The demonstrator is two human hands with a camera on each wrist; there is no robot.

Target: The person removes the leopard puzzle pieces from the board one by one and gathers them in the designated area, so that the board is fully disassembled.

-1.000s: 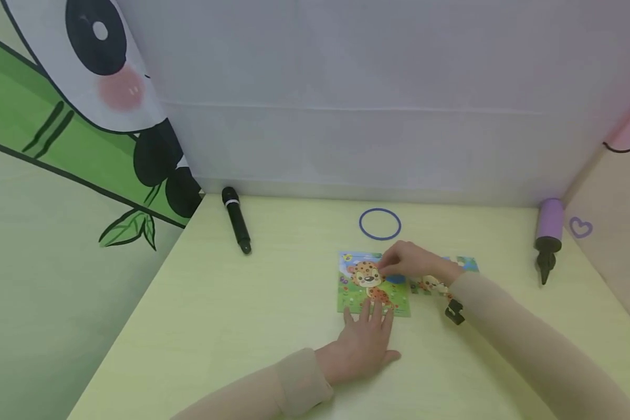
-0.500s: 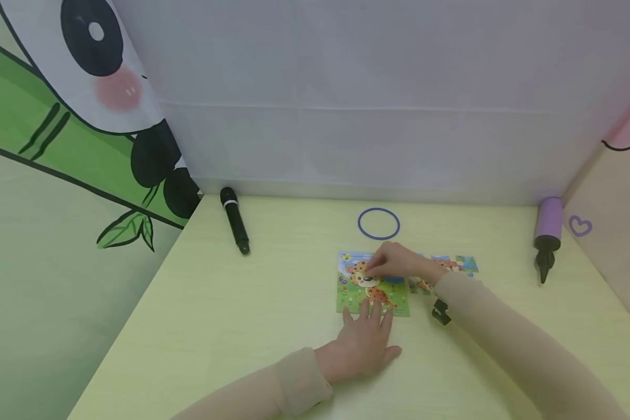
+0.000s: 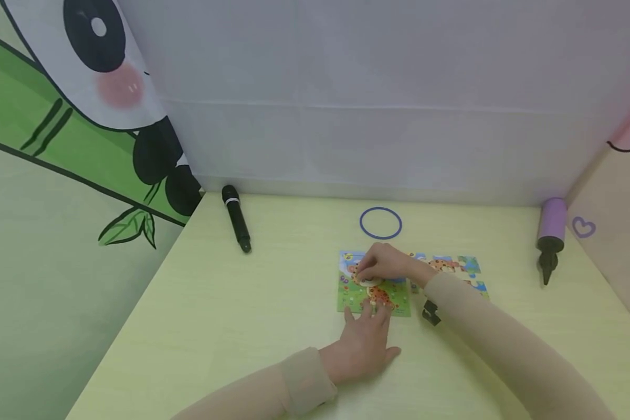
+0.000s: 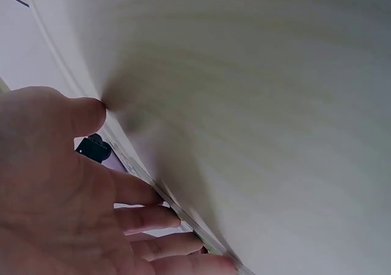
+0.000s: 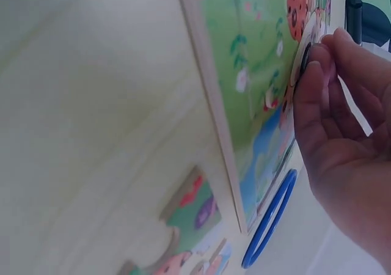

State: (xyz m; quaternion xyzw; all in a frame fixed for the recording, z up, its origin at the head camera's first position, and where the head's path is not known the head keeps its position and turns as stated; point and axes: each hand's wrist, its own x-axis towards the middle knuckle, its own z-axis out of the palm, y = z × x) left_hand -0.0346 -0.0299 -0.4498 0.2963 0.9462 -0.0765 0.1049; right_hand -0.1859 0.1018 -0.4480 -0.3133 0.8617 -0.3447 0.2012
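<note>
Your right hand (image 3: 385,265) pinches a puzzle piece (image 5: 303,55) by its edge, over the puzzle board (image 3: 354,298) mid-table. Your left hand (image 3: 364,344), fingers straight, presses flat on the board's near edge. The piece looks thin, light and stiff, likely slippery; grip opposite edges with your fingertips, not the face.

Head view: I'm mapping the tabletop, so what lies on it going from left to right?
Black microphone → puzzle board with both hands on it → loose puzzle pieces → purple pump.
</note>
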